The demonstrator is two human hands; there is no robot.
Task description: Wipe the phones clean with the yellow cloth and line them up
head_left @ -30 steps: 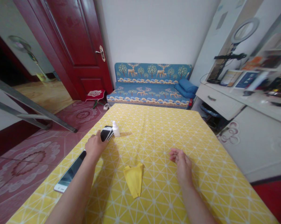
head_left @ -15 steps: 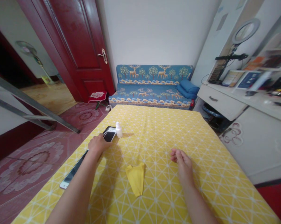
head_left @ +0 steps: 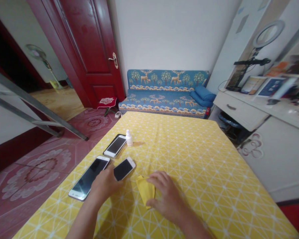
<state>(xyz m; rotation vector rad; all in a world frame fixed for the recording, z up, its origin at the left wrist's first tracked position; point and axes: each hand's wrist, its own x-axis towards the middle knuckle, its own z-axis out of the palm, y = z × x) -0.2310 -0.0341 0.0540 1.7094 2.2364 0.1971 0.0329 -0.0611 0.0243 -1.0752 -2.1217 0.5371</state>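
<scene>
The left hand point(head_left: 104, 184), grip unclear, lies between the big phone point(head_left: 88, 177) and small phone point(head_left: 123, 169); the right hand point(head_left: 165, 192), grip wide, rests over the yellow cloth point(head_left: 145, 190).

The yellow-covered bench point(head_left: 214, 186) is carrying a large smartphone point(head_left: 88, 178), two smaller smartphones point(head_left: 123, 168), a white dropper bottle point(head_left: 129, 138) and a folded yellow cloth point(head_left: 146, 191).

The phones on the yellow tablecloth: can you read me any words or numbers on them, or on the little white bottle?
No words or numbers can be read.
White bottle: no readable label.
Big phone, small phone, phone by the bottle: no readable writing.
Blue card on the shelf: print too blurred to read.
</scene>
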